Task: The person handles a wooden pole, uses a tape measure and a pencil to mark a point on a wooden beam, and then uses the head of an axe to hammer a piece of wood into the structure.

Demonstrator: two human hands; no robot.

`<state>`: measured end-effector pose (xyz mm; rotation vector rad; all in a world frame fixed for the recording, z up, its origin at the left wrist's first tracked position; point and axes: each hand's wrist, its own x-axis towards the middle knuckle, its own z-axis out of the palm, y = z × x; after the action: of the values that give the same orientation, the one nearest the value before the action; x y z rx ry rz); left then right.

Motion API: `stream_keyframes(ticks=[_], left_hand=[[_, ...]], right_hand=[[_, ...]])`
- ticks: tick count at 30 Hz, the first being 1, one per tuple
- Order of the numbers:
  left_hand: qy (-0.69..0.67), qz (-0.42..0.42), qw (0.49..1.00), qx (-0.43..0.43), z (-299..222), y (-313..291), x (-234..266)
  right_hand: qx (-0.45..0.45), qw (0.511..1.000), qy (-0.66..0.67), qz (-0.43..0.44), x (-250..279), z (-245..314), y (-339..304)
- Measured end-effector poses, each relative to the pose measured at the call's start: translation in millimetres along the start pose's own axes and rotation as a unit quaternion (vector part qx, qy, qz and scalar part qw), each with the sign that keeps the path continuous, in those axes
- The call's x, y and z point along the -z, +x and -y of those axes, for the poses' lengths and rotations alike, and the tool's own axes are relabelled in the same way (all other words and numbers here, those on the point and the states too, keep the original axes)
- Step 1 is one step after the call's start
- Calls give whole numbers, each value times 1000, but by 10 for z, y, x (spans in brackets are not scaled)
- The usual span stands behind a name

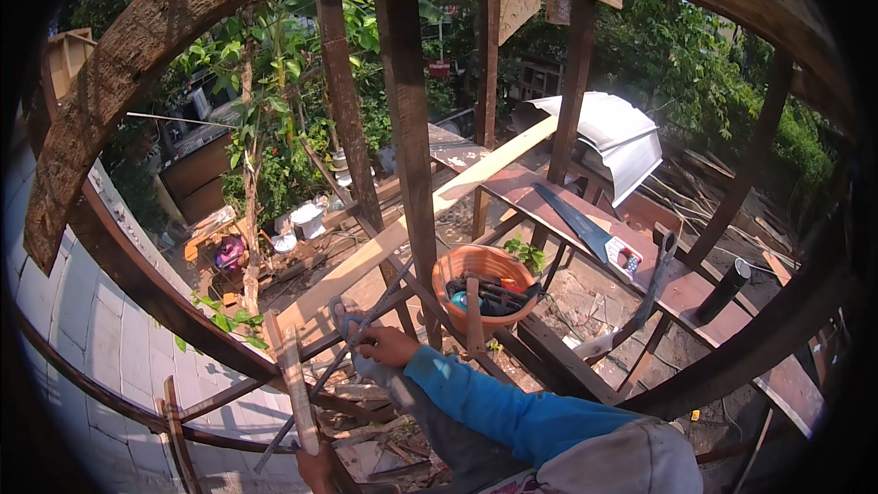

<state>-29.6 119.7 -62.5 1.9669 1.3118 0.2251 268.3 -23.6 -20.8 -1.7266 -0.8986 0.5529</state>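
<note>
My right hand (pixel 391 346), in a blue sleeve, has its fingers curled at a long, thin grey bar (pixel 325 380) that slants from lower left to upper right. Close to the lower edge, my left hand (pixel 320 468) is closed round the bottom of a short wooden strip (pixel 299 389). That strip leans upward against the dark framing, and the bar passes beside it. My foot (pixel 347 318) in a sandal rests just beyond the right hand. Part of the left hand is cut off by the picture's edge.
An orange tub (pixel 489 261) of tools, with a wooden handle (pixel 474 316) sticking out, hangs ahead. A handsaw (pixel 585 233) and black cylinder (pixel 724 293) lie on the plank (pixel 681 284) at right. Dark posts (pixel 409 128) and a pale board (pixel 366 256) cross the view; ground lies below.
</note>
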Motion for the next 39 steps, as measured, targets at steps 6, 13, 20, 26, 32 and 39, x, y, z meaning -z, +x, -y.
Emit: stream_keyframes(ticks=[6, 13, 20, 26, 32, 39], left_hand=[[-5, 10, 1000, -2, 10, -57, 40], [23, -16, 999, -31, 252, 94, -59], [20, -8, 999, -29, 122, 22, -27], [9, 4, 1000, -3, 105, 6, -9], [14, -9, 1000, -4, 81, -25, -4], [-7, 23, 1000, -12, 32, -38, 35]], right_hand=[[74, 980, -174, 56, -66, -111, -6], [51, 976, -200, 73, 46, 106, -99], [66, 982, -167, 61, 107, -81, -72], [73, 984, -143, 76, 131, -57, -74], [66, 982, -161, 79, 117, 46, -90], [84, 985, -130, 74, 107, -56, -66]])
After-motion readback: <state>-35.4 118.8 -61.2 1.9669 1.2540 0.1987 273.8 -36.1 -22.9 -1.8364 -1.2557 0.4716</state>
